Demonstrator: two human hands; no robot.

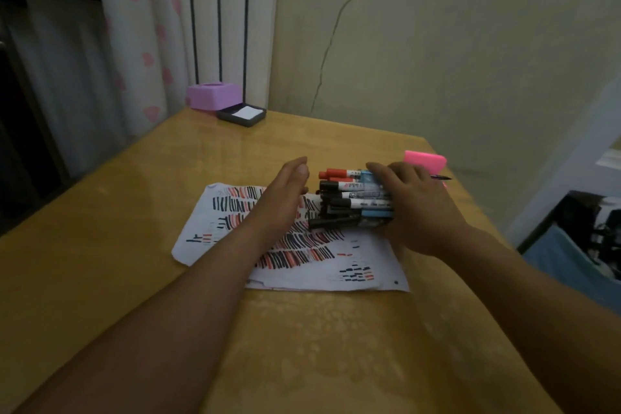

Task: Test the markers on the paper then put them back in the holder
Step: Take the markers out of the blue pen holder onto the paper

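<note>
Right hand (413,205) is clamping its grip over the top of a light blue holder (373,213), fingers curling down the far side, thumb side hidden. The holder is lying on its side, mouth facing away from the grip toward the person's left. Inside it a bundle of red-capped and black-capped markers with white barrels (342,193) is lying stacked, long axes running left-right, caps sticking out of the mouth and pointing left. The barrels are carrying printed labels, too blurred to read.

Left hand (285,191) is hovering just left of the cap ends, grip apart, fingers straight and together, palm facing the caps. Cannot tell if it is touching them.

Under both hands a white paper sheet covered in rows of short red and black strokes (363,265) is lying flat on the glossy yellow-brown wooden table (302,346). The cap end of the bundle is overhanging the sheet's far right part.

Just beyond the right grip a bright pink rectangular block (425,160) is sitting on the table. A thin black pen (440,177) is poking out to the right from behind the right hand's knuckles, tip pointing right.

Well beyond the left grip, at the far table corner, a lilac box with an opening on top (213,96) is touching a dark shallow tray holding a white pad (242,115).
</note>
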